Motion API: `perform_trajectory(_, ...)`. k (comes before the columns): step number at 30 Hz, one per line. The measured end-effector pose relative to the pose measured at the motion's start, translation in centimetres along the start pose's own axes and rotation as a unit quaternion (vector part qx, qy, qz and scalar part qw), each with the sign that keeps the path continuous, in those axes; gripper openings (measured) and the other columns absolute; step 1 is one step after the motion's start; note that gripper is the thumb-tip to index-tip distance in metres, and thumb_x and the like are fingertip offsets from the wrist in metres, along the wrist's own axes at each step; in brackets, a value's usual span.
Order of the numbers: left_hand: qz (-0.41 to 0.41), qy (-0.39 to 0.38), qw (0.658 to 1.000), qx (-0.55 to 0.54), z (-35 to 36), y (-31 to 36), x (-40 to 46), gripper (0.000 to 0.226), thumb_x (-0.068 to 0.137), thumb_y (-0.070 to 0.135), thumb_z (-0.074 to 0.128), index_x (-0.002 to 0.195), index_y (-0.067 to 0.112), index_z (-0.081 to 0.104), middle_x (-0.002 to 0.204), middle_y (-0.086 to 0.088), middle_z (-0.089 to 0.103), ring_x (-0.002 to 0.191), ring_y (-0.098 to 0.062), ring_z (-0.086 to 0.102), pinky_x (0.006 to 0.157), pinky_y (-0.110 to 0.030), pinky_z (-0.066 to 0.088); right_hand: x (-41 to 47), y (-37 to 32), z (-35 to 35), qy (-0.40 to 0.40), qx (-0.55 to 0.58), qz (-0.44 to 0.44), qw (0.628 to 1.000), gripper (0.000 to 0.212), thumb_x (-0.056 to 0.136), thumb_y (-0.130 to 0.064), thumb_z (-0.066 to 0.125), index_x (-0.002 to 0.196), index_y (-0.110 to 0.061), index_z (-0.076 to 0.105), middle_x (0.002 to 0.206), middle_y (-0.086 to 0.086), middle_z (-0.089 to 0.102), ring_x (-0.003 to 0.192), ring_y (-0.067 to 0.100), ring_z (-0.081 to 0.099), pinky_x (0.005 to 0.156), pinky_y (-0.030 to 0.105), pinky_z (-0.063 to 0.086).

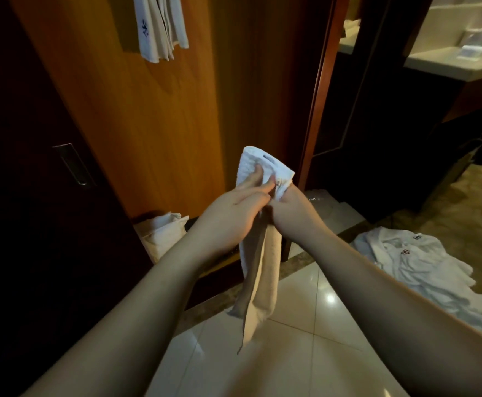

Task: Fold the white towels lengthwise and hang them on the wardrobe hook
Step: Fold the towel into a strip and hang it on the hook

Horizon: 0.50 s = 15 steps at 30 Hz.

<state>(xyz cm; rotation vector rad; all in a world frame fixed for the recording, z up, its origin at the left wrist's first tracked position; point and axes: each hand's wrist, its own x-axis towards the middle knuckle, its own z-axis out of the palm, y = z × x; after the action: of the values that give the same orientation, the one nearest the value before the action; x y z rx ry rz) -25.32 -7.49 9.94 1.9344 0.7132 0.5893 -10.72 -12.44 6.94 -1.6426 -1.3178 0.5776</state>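
Warm wooden wardrobe panelling (153, 116) fills the background, with a dark door to the left and glossy pale floor tiles (305, 353) below. Both hands are raised in front of the wardrobe and meet on one white towel (262, 267), already narrowed into a long strip. The left hand (234, 213) lies over the upper part of the strip with its fingers (255, 176) stretched fairly straight along the cloth, thumb side pressing it; the right hand (289, 209) pinches the top fold, fingertips curled into the fabric beside the left fingers. The towel's short upper end sticks up above the hands, and its long tail hangs freely below them, clear of the floor. High on the panelling, other folded towels (159, 27) already hang; the hook itself is not visible. More white cloth lies in a heap (162, 233) at the wardrobe foot and spread across the floor to the right (420, 270). Judging by its drape, the towel is light, soft and limp: it will not hold a crease by itself and its layers will slide apart if released, so edges need to stay pinched together. The best hold is probably at the folded top, where the layers stack, letting the weight of the tail keep the strip straight while it is lifted toward the hanging place.
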Motion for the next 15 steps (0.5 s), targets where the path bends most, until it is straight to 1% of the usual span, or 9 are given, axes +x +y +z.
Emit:
perform_trajectory(2, 0.025, 0.011, 0.998, 0.05, -0.9, 0.4, 0.4, 0.038, 0.106, 0.026, 0.04, 0.134, 0.051, 0.046, 0.158, 0.021, 0.03, 0.143, 0.0, 0.025, 0.106, -0.008, 0.029, 0.5, -0.7, -0.8, 0.006, 0.051, 0.009, 0.999, 0.02, 0.094, -0.033, 0.052, 0.095, -0.049, 0.065, 0.083, 0.001, 0.072, 0.077, 0.015, 0.071, 0.064, 0.029, 0.059)
perform_trajectory(3, 0.046, 0.053, 0.997, 0.009, -1.3, 0.4, 0.3, 0.03, 0.103, 0.033, 0.045, 0.124, 0.054, 0.055, 0.149, 0.023, 0.045, 0.136, 0.005, 0.039, 0.093, -0.006, 0.041, 0.7, -1.0, -1.3, -0.001, 0.085, 0.011, 0.996, 0.02, 0.091, -0.035, 0.052, 0.096, -0.05, 0.065, 0.083, 0.001, 0.073, 0.076, 0.018, 0.071, 0.062, 0.036, 0.058)
perform_trajectory(4, 0.083, 0.132, 0.987, -0.044, -1.7, 0.0, 0.4, 0.024, 0.098, 0.04, 0.052, 0.117, 0.053, 0.06, 0.139, 0.025, 0.055, 0.125, 0.008, 0.05, 0.086, -0.007, 0.045, 0.9, -1.3, -1.8, -0.014, 0.118, 0.012, 0.993, 0.022, 0.087, -0.033, 0.053, 0.101, -0.046, 0.064, 0.08, -0.002, 0.073, 0.073, 0.017, 0.071, 0.06, 0.036, 0.055)
perform_trajectory(6, 0.108, 0.225, 0.966, -0.064, -2.6, -0.7, 1.0, 0.037, 0.084, 0.052, 0.064, 0.119, 0.05, 0.055, 0.132, 0.023, 0.053, 0.119, 0.003, 0.053, 0.091, -0.017, 0.048, 1.7, -2.1, -2.7, -0.04, 0.173, 0.022, 0.984, 0.032, 0.079, -0.026, 0.054, 0.11, -0.032, 0.061, 0.075, -0.005, 0.07, 0.07, 0.014, 0.068, 0.059, 0.032, 0.05)
perform_trajectory(7, 0.081, 0.21, 0.969, -0.103, -3.0, -0.9, 1.4, 0.055, 0.076, 0.056, 0.071, 0.126, 0.045, 0.05, 0.135, 0.018, 0.05, 0.121, -0.002, 0.053, 0.094, -0.023, 0.048, 2.0, -2.7, -3.0, -0.054, 0.197, 0.022, 0.979, 0.034, 0.078, -0.023, 0.054, 0.111, -0.024, 0.06, 0.073, -0.005, 0.068, 0.068, 0.015, 0.066, 0.058, 0.031, 0.049)
perform_trajectory(9, -0.005, 0.086, 0.972, -0.218, -4.0, -1.1, 2.3, 0.086, 0.06, 0.059, 0.085, 0.133, 0.032, 0.05, 0.135, 0.007, 0.058, 0.12, -0.017, 0.06, 0.093, -0.032, 0.051, 2.5, -3.9, -3.6, -0.087, 0.246, 0.019, 0.965, 0.032, 0.077, -0.016, 0.055, 0.108, -0.016, 0.061, 0.075, -0.002, 0.069, 0.07, 0.016, 0.067, 0.057, 0.028, 0.05)
perform_trajectory(10, -0.019, 0.022, 0.968, -0.247, -4.5, -1.1, 2.7, 0.089, 0.055, 0.06, 0.089, 0.131, 0.029, 0.055, 0.13, 0.003, 0.065, 0.117, -0.019, 0.065, 0.09, -0.033, 0.053, 2.7, -4.8, -3.9, -0.1, 0.273, 0.017, 0.957, 0.033, 0.077, -0.013, 0.055, 0.11, -0.014, 0.061, 0.081, 0.0, 0.072, 0.075, 0.017, 0.07, 0.061, 0.029, 0.053)
perform_trajectory(13, -0.003, -0.088, 0.959, -0.268, -5.5, -0.8, 3.4, 0.072, 0.056, 0.057, 0.091, 0.118, 0.027, 0.07, 0.117, 0.001, 0.073, 0.108, -0.019, 0.07, 0.082, -0.03, 0.057, 3.0, -7.0, -4.9, -0.123, 0.334, 0.005, 0.935, 0.05, 0.079, -0.008, 0.053, 0.128, -0.012, 0.058, 0.118, 0.013, 0.071, 0.109, 0.03, 0.069, 0.09, 0.041, 0.057)
perform_trajectory(15, 0.015, -0.115, 0.949, -0.292, -5.6, -0.1, 3.8, 0.06, 0.064, 0.049, 0.09, 0.116, 0.025, 0.074, 0.118, -0.004, 0.073, 0.11, -0.024, 0.069, 0.085, -0.031, 0.057, 3.2, -8.3, -5.6, -0.147, 0.346, -0.026, 0.926, 0.058, 0.081, -0.006, 0.047, 0.139, -0.014, 0.052, 0.137, 0.019, 0.06, 0.128, 0.039, 0.057, 0.108, 0.05, 0.047)
